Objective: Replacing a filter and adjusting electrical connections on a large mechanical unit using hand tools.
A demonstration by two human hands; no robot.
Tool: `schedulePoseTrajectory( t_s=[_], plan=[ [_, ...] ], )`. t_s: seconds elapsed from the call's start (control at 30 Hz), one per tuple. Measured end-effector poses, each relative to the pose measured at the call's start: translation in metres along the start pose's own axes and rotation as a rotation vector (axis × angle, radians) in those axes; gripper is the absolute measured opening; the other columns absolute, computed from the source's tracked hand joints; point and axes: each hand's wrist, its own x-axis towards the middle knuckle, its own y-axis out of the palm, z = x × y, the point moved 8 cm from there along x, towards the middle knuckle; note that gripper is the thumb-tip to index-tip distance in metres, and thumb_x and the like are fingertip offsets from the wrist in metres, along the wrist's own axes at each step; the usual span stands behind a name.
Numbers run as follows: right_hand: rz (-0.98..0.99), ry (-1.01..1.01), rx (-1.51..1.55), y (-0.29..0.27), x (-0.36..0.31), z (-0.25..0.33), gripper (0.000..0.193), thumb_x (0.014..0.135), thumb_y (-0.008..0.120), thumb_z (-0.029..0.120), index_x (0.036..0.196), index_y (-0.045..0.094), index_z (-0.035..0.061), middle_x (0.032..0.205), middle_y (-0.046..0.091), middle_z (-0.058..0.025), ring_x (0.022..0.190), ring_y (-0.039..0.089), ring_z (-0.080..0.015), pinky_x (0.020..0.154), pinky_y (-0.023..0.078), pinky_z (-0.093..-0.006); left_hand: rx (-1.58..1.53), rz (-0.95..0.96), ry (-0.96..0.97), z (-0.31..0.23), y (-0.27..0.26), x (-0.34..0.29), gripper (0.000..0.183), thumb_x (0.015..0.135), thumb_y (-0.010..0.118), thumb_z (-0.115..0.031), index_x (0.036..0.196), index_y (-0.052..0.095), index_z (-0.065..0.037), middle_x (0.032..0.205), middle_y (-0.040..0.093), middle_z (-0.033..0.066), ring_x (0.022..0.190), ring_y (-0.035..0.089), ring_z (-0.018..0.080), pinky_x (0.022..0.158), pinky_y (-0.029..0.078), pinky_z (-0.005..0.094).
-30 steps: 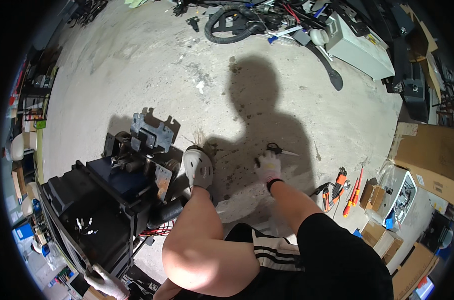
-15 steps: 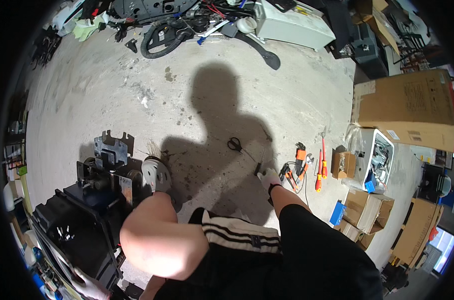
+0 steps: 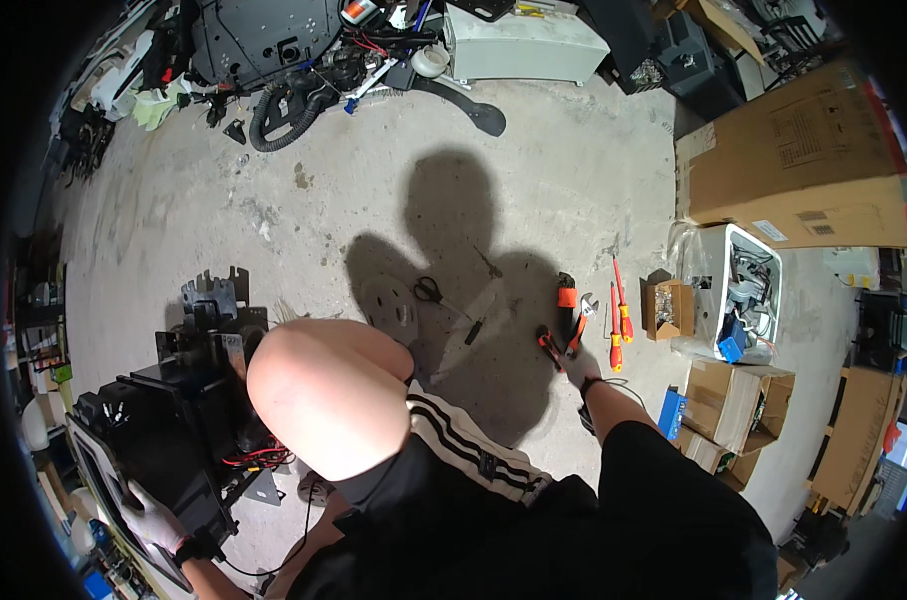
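My left hand (image 3: 155,522), in a white glove, grips the rim of a black housing (image 3: 178,440) at the lower left. Over on the right, my gloved right hand (image 3: 579,368) reaches down to the floor. It touches the lower ends of pliers (image 3: 549,346) with red-and-black handles and an adjustable wrench (image 3: 580,322) with an orange handle. Its fingertips are hidden, so their grip does not show. Left of it lie a black-handled screwdriver (image 3: 474,331) and black-handled scissors (image 3: 429,291). Two red-and-yellow screwdrivers (image 3: 615,350) lie just right of the wrench.
A black-and-orange tool holder (image 3: 567,292) lies beyond the pliers. Cardboard boxes (image 3: 793,150) and a white bin (image 3: 725,300) of parts line the right side. Dark machine parts and a pale metal case (image 3: 523,50) lie along the far edge. My bent knee (image 3: 323,390) blocks part of the view.
My right hand has left the black-handled screwdriver, now lying on the floor, and moved right to the pliers and wrench. My left hand has come further into view on the housing rim.
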Motion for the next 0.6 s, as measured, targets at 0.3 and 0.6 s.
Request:
schedulePoseTrajectory(
  t_s=[0.3, 0.6],
  plan=[
    [-0.131, 0.521, -0.034, -0.009, 0.064, 0.054, 0.068, 0.081, 0.076, 0.032, 0.134, 0.044, 0.004, 0.13, 0.056, -0.0237, 0.119, 0.058, -0.0366, 0.094, 0.051, -0.0471, -0.257, 0.201, -0.118, -0.006, -0.007, 0.0, 0.052, 0.098, 0.058, -0.04, 0.117, 0.06, 0.008, 0.116, 0.065, 0.023, 0.106, 0.06, 0.0339, 0.096, 0.044, 0.0377],
    [0.138, 0.144, 0.559, 0.005, 0.095, 0.044, 0.039, 0.092, 0.061, 0.024, 0.124, 0.055, 0.0022, 0.108, 0.068, -0.0147, 0.1, 0.067, -0.0316, 0.088, 0.054, -0.0424, -0.31, 0.223, -0.209, -0.005, 0.005, -0.003, 0.052, 0.097, 0.06, -0.039, 0.119, 0.06, 0.007, 0.118, 0.064, 0.0232, 0.107, 0.06, 0.033, 0.097, 0.044, 0.0364]
  ],
)
